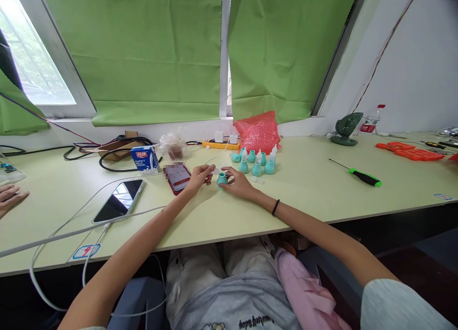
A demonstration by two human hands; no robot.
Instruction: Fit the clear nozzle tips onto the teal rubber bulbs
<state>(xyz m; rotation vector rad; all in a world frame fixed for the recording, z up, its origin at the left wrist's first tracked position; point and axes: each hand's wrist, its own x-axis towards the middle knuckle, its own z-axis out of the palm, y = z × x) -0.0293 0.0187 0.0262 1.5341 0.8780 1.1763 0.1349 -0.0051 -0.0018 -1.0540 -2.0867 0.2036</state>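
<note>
My right hand [239, 183] is closed round a small teal rubber bulb [222, 179] at the table's middle, with the open neck upward. Just left of it, my left hand [200, 177] pinches a small clear plastic piece [215, 170] close to the bulb's neck; its exact shape is hard to make out. Behind my right hand stand several teal bulbs [256, 170], some topped with clear pointed tips, others bare. A small clear tip [258, 180] lies on the table in front of them.
Behind are a red bubble-wrap bag [258, 132] and an orange power strip [211, 144]. To the left lie a red-cased phone [178, 178], a milk carton [145, 159] and a charging phone [119, 200]. A screwdriver [358, 173] lies right. Another person's hand [10, 199] rests far left.
</note>
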